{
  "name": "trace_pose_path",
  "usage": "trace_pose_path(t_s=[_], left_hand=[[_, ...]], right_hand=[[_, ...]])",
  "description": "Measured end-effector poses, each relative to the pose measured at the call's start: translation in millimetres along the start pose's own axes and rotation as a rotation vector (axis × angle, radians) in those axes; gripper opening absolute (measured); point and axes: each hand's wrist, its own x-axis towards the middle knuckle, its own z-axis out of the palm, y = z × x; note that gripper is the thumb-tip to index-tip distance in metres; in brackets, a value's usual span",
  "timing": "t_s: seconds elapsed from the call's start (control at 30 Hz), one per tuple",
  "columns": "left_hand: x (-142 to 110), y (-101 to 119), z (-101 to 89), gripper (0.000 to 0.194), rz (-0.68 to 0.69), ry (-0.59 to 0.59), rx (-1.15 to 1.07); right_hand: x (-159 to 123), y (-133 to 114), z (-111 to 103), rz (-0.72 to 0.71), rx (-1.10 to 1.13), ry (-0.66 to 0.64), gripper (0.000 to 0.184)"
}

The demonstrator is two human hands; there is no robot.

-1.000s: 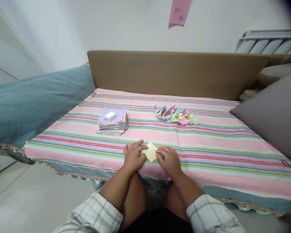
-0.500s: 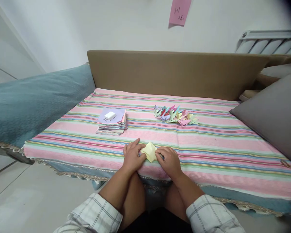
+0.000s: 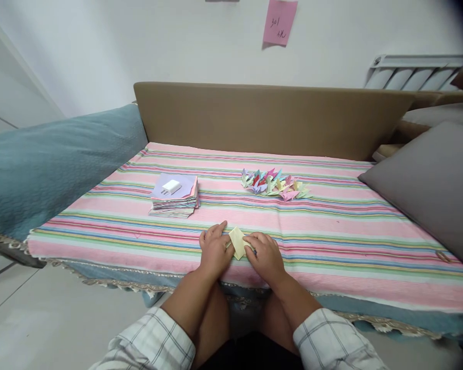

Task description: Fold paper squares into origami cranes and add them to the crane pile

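Note:
A small folded sheet of pale yellow origami paper (image 3: 237, 243) lies diamond-shaped on the striped cloth (image 3: 332, 231), near the front edge of the seat. My left hand (image 3: 216, 251) pinches its left side between thumb and fingers, with one finger stretched forward on the cloth. From the other side, my right hand (image 3: 265, 255) grips the paper's right edge with thumb and forefinger; its other fingers are curled. Beyond the hands, several folded paper cranes (image 3: 270, 186) sit clustered in many colours. The paper's underside is hidden.
To the left stands a stack of coloured paper (image 3: 173, 205) with a white plug adapter (image 3: 171, 186) on top. A brown backrest (image 3: 270, 121) runs behind. A grey cushion (image 3: 432, 180) is at the right, a blue covered armrest (image 3: 61, 159) at the left.
The yellow paper looks narrower now, its sides drawn inward between my hands. Both hands have come slightly closer together. The view has shifted a little.

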Motion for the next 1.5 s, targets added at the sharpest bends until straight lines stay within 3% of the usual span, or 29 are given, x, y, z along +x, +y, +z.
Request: trace_pose_path(t_s=[0.47,0.7,0.87,1.07,1.5], left_hand=[[0.4,-0.5,2.5,0.016,0.117,-0.025,0.01],[-1.9,-3.7,-10.6,0.019,0.148,-0.107,-0.106],[-7.7,1.5,-8.9,0.045,0.174,-0.133,-0.054],[-6.9,3.4,-3.2,0.021,0.174,-0.092,-0.062],[-3.5,-3.4,-6.9,0.012,0.208,-0.159,-0.067]], right_hand=[[4.0,3.4,-1.8,-0.002,0.05,-0.018,0.025],[3.4,5.2,-1.5,-0.022,0.077,-0.007,0.021],[3.5,4.1,-3.3,-0.027,0.051,-0.023,0.021],[3.8,3.4,-5.1,-0.014,0.035,-0.046,0.023],[3.4,4.3,-5.0,-0.011,0.073,-0.052,0.023]])
